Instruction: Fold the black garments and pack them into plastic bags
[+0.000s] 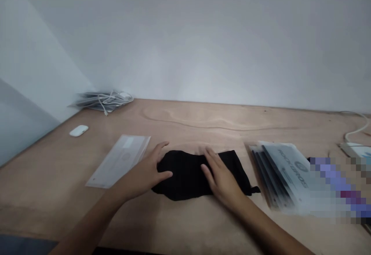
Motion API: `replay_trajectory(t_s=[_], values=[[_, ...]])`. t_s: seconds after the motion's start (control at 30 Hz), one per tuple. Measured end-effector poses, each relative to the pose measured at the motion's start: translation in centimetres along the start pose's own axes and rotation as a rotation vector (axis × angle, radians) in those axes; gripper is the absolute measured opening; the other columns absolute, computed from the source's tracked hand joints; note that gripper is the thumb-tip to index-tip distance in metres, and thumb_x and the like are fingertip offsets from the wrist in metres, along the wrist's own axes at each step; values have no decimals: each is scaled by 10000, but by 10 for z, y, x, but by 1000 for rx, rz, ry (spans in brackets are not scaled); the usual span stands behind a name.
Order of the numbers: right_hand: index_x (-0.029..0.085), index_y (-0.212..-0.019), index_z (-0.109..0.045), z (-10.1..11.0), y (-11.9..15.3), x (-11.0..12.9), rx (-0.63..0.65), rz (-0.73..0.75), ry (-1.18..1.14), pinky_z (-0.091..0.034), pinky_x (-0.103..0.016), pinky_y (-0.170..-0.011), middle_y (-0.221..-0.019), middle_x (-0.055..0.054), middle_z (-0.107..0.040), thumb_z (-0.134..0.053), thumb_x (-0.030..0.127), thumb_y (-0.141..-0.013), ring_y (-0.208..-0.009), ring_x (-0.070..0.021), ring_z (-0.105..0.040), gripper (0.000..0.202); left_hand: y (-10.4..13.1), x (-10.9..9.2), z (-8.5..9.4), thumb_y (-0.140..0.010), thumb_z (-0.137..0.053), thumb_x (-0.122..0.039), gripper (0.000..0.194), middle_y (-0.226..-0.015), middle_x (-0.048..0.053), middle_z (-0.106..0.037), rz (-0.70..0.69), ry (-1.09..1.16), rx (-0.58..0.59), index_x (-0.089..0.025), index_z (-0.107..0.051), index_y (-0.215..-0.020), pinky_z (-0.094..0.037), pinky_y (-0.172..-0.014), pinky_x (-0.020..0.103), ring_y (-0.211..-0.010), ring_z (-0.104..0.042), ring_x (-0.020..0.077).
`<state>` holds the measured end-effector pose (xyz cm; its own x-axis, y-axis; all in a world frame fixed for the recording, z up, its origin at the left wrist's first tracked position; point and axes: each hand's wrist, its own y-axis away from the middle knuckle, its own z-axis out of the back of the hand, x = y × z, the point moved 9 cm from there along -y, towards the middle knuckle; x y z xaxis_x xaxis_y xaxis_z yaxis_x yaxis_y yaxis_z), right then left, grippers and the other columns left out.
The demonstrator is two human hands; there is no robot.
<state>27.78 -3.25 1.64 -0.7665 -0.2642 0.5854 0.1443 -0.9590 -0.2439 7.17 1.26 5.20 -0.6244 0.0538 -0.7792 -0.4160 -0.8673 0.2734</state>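
A black cloth item [185, 175] lies spread on the wooden table, with a small tab sticking out at its right end. At its left end is my left hand [149, 171], thumb and fingers spread apart around the edge. My right hand [222, 177] rests over the right part of the cloth, its fingers stretched out. Left of the cloth lies a flat translucent plastic bag [118, 162] with a pale label. To the right, several packaged bags [285, 173] printed ROCKBROS overlap in a stack.
A white case [79, 130] sits on the table [185, 228] at the left. Behind it, white cables [113, 99] lie on grey packages [89, 102] by the wall. A white cable [358, 131] and a pixelated area are at the right.
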Motion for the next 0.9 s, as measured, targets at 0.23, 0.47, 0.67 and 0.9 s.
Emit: replay_trajectory(t_s=[0.23, 0.47, 0.67, 0.9], values=[[190, -1403, -561, 65, 21, -40, -299, -105, -103, -438, -526, -1137, -1444, -143, -587, -387, 395, -1048, -1355, -282, -539, 445, -29, -50, -74, -974, -533, -435, 622, -997, 61, -739, -155, 110, 119, -222, -296, -1508, -574, -802, 383, -884, -731, 230], [170, -1275, -637, 44, 55, 24, -270, 325, 70, -477, -525, -1109, -1248, -152, -692, -590, 224, -966, -1226, -269, -632, 317, -33, -60, -83, -946, -540, -155, 260, -1336, 115, -577, -746, -419, -68, -217, -654, -1171, -463, -1057, 487, -1251, -546, 291], [125, -1435, -528, 2, 68, 43, 127, 342, 261, -399, -664, -1110, -1451, -224, -555, -789, 463, -776, -1393, -421, -454, 785, -2, -32, -74, -925, -569, -196, 304, -1198, 145, -594, -619, -610, -128, -166, -638, -1220, -554, -924, 494, -1085, -620, 311], [106, -1517, -419, -7, 95, 47, 272, 587, 252, -395, -568, -1141, -1574, -221, -383, -710, 481, -833, -1495, -366, -284, 832, 52, 0, -82, -969, -525, -238, 202, -1074, 101, -647, -374, -515, -201, -189, -647, -1122, -635, -771, 386, -889, -723, 243]])
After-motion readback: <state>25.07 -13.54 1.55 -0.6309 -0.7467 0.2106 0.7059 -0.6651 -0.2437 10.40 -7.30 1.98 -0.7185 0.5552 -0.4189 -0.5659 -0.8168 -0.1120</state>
